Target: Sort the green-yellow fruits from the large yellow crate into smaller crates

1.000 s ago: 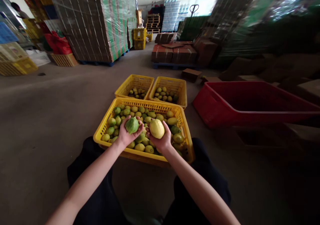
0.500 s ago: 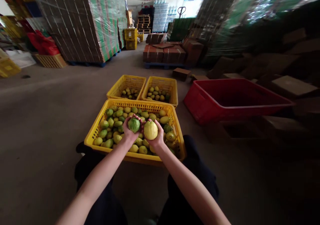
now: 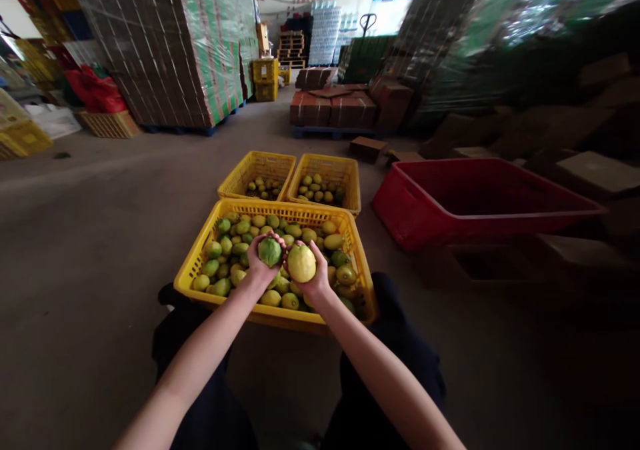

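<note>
Side by side above the front yellow crate [image 3: 200, 243], my two hands each hold one lemon. A green lemon [image 3: 270, 252] rests in my left hand [image 3: 257, 269], its fingers curled around the far side. In my right hand [image 3: 319, 283] sits a larger pale yellow lemon [image 3: 301, 263], with the thumb along its right side. The fingertips of both hands come close together between the two fruits; whether they touch I cannot tell. Below them, many green and yellow lemons [image 3: 271, 297] fill the crate, partly hidden by my hands and forearms.
Behind the front crate stand two yellow crates, a left one [image 3: 235, 173] and a right one [image 3: 354, 182], each holding some lemons. A red tub [image 3: 400, 217] is at the right, near cardboard boxes [image 3: 367, 149]. Wrapped pallet stacks [image 3: 165, 50] rise farther back.
The whole scene has shifted slightly right in view as the camera turned a little. Both hands keep hold of the same lemons in nearly the same pose.
</note>
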The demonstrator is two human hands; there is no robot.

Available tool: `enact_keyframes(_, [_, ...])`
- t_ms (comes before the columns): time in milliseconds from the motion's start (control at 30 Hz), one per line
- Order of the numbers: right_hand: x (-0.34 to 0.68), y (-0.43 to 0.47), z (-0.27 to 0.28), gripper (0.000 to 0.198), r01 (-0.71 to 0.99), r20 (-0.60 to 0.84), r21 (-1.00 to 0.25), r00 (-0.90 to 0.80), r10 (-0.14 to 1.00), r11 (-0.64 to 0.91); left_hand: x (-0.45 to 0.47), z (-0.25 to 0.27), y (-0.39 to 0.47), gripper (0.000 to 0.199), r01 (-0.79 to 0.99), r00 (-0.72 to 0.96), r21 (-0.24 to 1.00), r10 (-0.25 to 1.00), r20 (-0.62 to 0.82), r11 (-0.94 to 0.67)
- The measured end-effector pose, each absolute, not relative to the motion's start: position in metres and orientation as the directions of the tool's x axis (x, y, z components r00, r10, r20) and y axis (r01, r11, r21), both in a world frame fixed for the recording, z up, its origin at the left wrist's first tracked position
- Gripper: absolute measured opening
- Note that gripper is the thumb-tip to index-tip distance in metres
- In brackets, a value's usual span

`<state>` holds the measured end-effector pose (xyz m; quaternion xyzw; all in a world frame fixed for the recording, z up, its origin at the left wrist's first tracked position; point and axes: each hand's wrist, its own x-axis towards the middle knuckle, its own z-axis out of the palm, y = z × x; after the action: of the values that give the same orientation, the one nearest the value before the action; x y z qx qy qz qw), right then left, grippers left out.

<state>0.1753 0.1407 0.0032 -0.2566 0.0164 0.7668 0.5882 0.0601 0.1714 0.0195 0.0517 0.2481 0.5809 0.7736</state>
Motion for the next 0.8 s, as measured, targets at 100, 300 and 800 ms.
enact_keyframes(100, [0.1758, 0.1405, 0.0022, 0.018, -0.913, -0.412, -0.275, -0.173, 0.894, -0.303, 0.0597, 0.0184, 0.1720, 0.006, -0.871, 0.223, 0.355, 0.917, -0.331, 0.340])
enact_keyframes(300, [0.1762, 0.1411, -0.0021, 0.016, -0.913, -0.395, -0.281, -0.170, 0.903, -0.295, 0.0598, 0.0170, 0.1728, 0.008, -0.868, 0.218, 0.355, 0.909, -0.355, 0.347])
enact_keyframes(800, [0.1771, 0.1417, -0.0026, 0.015, -0.911, -0.396, -0.276, -0.184, 0.900, -0.307, 0.0604, 0.0193, 0.1738, 0.015, -0.877, 0.221, 0.331, 0.903, -0.369, 0.349])
